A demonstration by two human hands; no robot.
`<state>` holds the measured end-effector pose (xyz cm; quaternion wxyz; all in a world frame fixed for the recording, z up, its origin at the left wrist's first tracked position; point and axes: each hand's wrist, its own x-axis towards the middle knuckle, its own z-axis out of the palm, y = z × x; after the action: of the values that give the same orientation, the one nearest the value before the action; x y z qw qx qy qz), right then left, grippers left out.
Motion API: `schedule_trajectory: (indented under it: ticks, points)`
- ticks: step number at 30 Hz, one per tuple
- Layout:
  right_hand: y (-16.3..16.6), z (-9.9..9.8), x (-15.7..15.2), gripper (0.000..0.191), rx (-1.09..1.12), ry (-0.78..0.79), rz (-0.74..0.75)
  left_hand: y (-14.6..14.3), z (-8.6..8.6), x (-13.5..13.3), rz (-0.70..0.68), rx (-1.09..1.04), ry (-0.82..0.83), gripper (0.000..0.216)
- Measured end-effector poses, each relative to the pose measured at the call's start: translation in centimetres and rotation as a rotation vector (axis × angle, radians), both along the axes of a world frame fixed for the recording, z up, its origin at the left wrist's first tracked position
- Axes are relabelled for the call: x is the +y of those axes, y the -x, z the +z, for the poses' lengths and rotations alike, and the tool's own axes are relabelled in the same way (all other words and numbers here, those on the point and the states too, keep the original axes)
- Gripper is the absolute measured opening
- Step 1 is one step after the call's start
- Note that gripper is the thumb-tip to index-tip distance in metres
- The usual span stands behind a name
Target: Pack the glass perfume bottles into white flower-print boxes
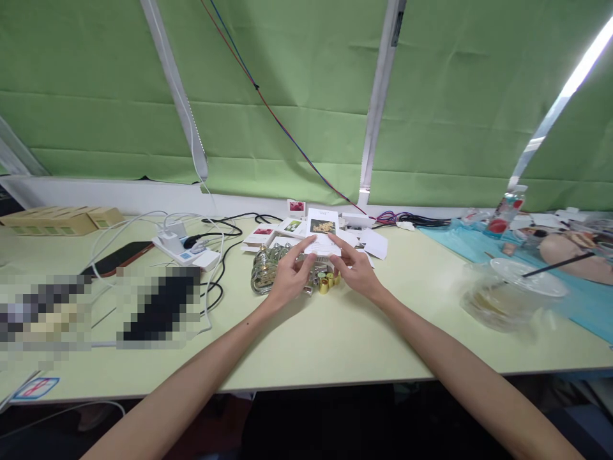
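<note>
**Two hands hold a small card above glass bottles on a pale green table**

Seen from above the person's own bare forearms, both hands meet near the middle of a long table (335, 345) with a smooth, matte, pale green top. The left hand (287, 278) and right hand (357, 271) each pinch a lower corner of a white card (324, 237). The left thumb and forefinger close on its left corner, the right forefinger and thumb on its right; the other fingers curl loosely. The card is flat, rectangular and stiff-looking, tilted up toward the viewer, with a small yellow-brown picture near its top.

Just under the hands stand clear ribbed glass bottles (264, 273), rounded and shiny. Small gold caps (326, 282), short metal cylinders, lie touching them on the right. More white cards (292, 225) with pictures lie flat behind, some overlapping.

The near table edge runs straight across below the forearms, and the stretch between that edge and the hands is bare. To the left sit a white power strip (184, 250) with looping white and black cables, and a dark phone (115, 259). To the right, well apart, a clear plastic bowl (493, 300) stands by a blue cloth (460, 246). Green blinds (297, 96) with white slats close off the far edge.
</note>
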<state>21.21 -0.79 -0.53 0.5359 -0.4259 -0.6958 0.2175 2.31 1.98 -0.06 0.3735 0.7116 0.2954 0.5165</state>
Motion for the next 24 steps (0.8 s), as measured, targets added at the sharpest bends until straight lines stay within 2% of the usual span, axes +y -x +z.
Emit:
schedule_trajectory:
  ticks: [9, 18, 24]
  points:
    - [-0.1, -0.1, 0.0, 0.063, -0.029, -0.014, -0.008, 0.1, 0.4, -0.4, -0.014, 0.006, -0.014, 0.059]
    - [0.1, -0.2, 0.2, 0.083, 0.149, 0.014, 0.076, -0.1, -0.5, 0.1, -0.041, -0.046, -0.041, 0.07]
    - [-0.3, -0.8, 1.1, 0.073, 0.238, 0.04, 0.003, 0.0, -0.6, 0.2, -0.025, 0.036, -0.081, 0.075]
